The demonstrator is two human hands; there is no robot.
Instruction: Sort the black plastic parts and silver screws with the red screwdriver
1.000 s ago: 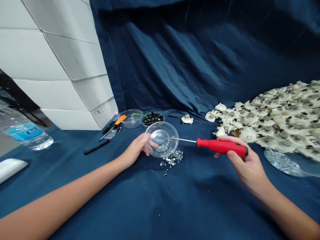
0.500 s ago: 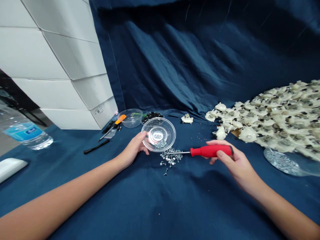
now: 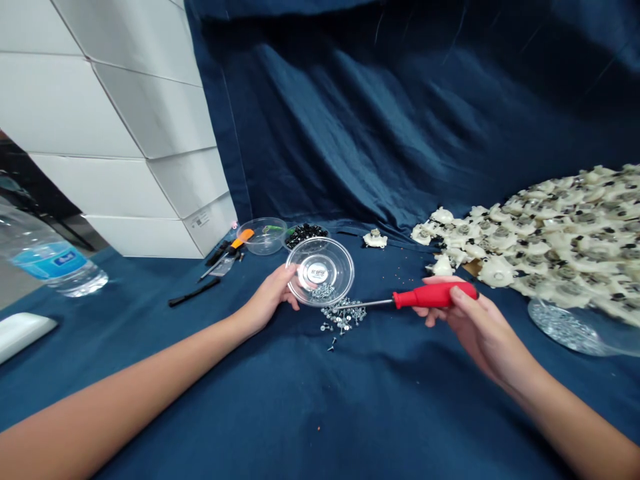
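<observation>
My left hand (image 3: 275,291) grips the left rim of a clear round plastic lid or shallow dish (image 3: 341,267), tilted toward me. Some small screws (image 3: 323,291) lie inside its lower edge. Just below and to the right, a loose pile of silvery screws (image 3: 345,318) is spread on the blue cloth. In my right hand (image 3: 467,317) is a screwdriver (image 3: 433,295) with a red handle, its fingers closed round the grip. The metal shaft points left, over the pile. Its tip is hard to make out among the screws near the dish's rim.
White boxes (image 3: 165,187) are stacked at the left, behind a water bottle (image 3: 60,263). Farther back stand a clear tub (image 3: 264,248) and a heap of black parts (image 3: 306,233). Many cream plastic parts (image 3: 555,247) cover the right, beside a bag of screws (image 3: 565,327).
My right hand has drawn the screwdriver slightly to the right, away from the dish. My left hand and the dish stay nearly where they were.
</observation>
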